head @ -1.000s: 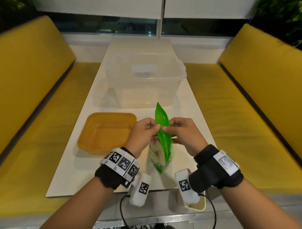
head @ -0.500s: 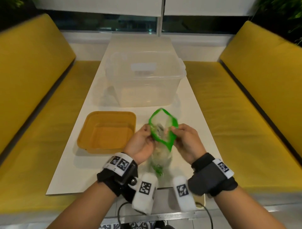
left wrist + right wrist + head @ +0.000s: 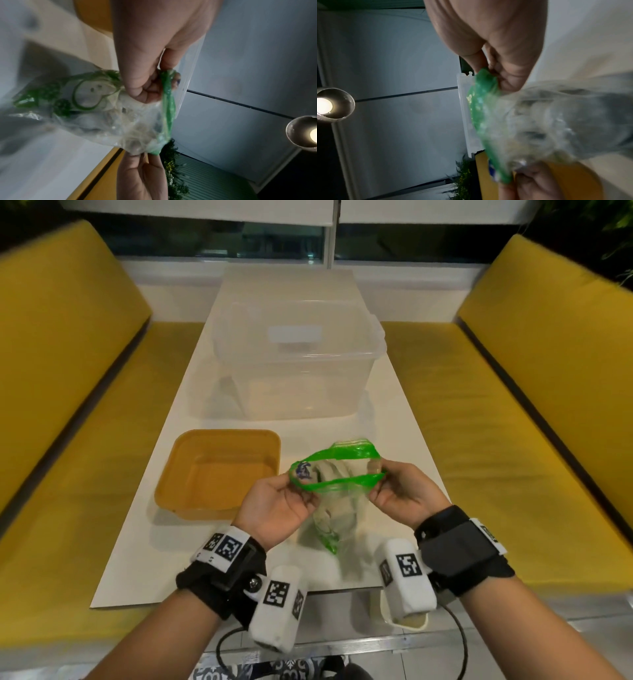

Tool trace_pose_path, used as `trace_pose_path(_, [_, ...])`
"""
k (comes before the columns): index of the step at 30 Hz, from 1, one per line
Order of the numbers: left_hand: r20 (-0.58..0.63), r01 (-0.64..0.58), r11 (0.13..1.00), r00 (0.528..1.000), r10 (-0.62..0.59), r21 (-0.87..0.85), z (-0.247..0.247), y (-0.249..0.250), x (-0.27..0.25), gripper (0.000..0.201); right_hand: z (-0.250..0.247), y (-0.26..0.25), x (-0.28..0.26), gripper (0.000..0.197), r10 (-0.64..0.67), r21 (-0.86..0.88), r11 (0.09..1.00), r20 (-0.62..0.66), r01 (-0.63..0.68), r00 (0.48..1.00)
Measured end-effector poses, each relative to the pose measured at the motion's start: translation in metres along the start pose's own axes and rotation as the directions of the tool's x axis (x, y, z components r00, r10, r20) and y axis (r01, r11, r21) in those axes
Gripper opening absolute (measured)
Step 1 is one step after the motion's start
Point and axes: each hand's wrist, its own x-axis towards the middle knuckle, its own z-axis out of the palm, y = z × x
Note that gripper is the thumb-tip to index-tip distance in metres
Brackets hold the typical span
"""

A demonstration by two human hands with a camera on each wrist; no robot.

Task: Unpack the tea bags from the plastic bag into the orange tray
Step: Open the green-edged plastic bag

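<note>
A clear plastic bag (image 3: 337,510) with a green zip rim hangs above the near end of the white table, its mouth pulled wide. My left hand (image 3: 279,501) pinches the rim's left end and my right hand (image 3: 399,491) pinches its right end. Pale tea bags (image 3: 334,474) show through the mouth and the clear wall. In the left wrist view the bag (image 3: 106,115) hangs from my fingers (image 3: 145,86); in the right wrist view the green rim (image 3: 481,108) runs down from my fingers (image 3: 510,75). The orange tray (image 3: 185,474) sits just left of my left hand, with nothing inside.
A large clear plastic tub (image 3: 298,361) stands on the table (image 3: 144,559) behind the tray and bag. Yellow bench cushions (image 3: 51,371) flank the table on both sides. A cable (image 3: 459,645) hangs below my right wrist.
The bag's green rim was held flat and upright between my fingers; my hands have moved apart and pulled the mouth wide, turning the rim sideways.
</note>
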Motion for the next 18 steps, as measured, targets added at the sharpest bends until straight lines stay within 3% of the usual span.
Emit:
trace_pose_path(3, [0.074,0.045,0.995,0.996,-0.052,0.091,0.001,0.005,-0.005,0.043,0.0,-0.001,0.003,0.028,0.045,-0.138,0.989,-0.03,-0.049,0.999])
trace_pose_path(5, [0.076,-0.009,0.944,0.997,-0.017,0.331,0.005,0.004,-0.007,0.042,0.002,0.002,0.006,0.03,0.015,-0.256,0.966,-0.055,-0.029,0.998])
trace_pose_path(6, [0.059,-0.082,0.858,0.996,0.061,0.506,0.006,0.002,-0.007,0.044,0.004,0.004,0.008,0.031,-0.014,-0.315,0.949,-0.065,-0.007,0.998])
trace_pose_path(7, [0.057,-0.158,0.712,0.985,0.164,0.684,0.007,-0.001,-0.008,0.053,0.006,0.007,0.009,0.032,-0.055,-0.366,0.93,-0.075,0.023,0.996])
trace_pose_path(8, [0.092,-0.229,0.503,0.955,0.283,0.833,0.007,-0.003,-0.008,0.064,0.009,0.01,0.01,0.031,-0.111,-0.426,0.902,-0.081,0.066,0.99])
trace_pose_path(10, [0.267,-0.318,0.045,0.858,0.438,0.947,0.011,-0.007,-0.007,0.074,0.015,0.015,0.007,0.029,-0.237,-0.562,0.811,-0.063,0.162,0.969])
trace_pose_path(11, [0.349,-0.327,-0.132,0.81,0.471,0.936,0.013,-0.009,-0.007,0.069,0.018,0.017,0.005,0.028,-0.294,-0.629,0.75,-0.04,0.205,0.955])
trace_pose_path(13, [0.467,-0.324,-0.347,0.727,0.503,0.88,0.017,-0.009,-0.003,0.042,0.024,0.018,0.0,0.027,-0.383,-0.733,0.617,0.037,0.286,0.923])
trace_pose_path(15, [0.506,-0.331,-0.395,0.682,0.527,0.857,0.021,-0.003,-0.002,0.018,0.026,0.017,-0.004,0.022,-0.439,-0.798,0.49,0.121,0.35,0.89])
trace_pose_path(18, [0.411,-0.321,-0.257,0.715,0.565,0.911,0.023,0.008,0.002,0.035,0.021,0.013,-0.008,0.003,-0.487,-0.852,0.281,0.27,0.442,0.831])
